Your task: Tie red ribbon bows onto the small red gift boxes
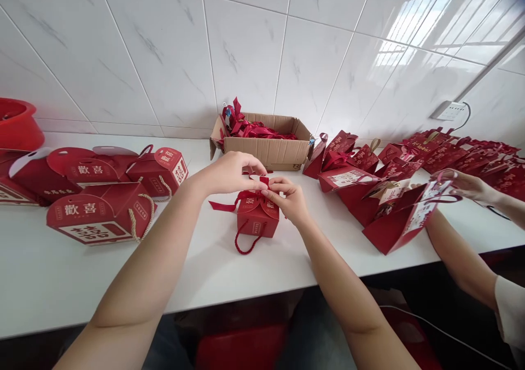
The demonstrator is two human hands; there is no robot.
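Note:
A small red gift box (257, 225) stands on the white table in front of me, its rope handle (246, 250) drooping over the near side. Over its top my left hand (232, 174) reaches from the left, fingers pinched on a red ribbon (223, 205) whose loose end trails to the left. My right hand (289, 198) comes in from the right, thumb and finger closed on the same ribbon at the box's top. The fingertips of both hands meet there and partly hide how the ribbon is looped.
Behind the gift box sits a cardboard box (268, 150) of red ribbons. Larger red boxes (100, 214) stand at left, near a red basin (18, 124). Triangular red boxes (394, 217) fill the right, where another person's hands (471, 187) handle one. A power strip (451, 110) is on the wall.

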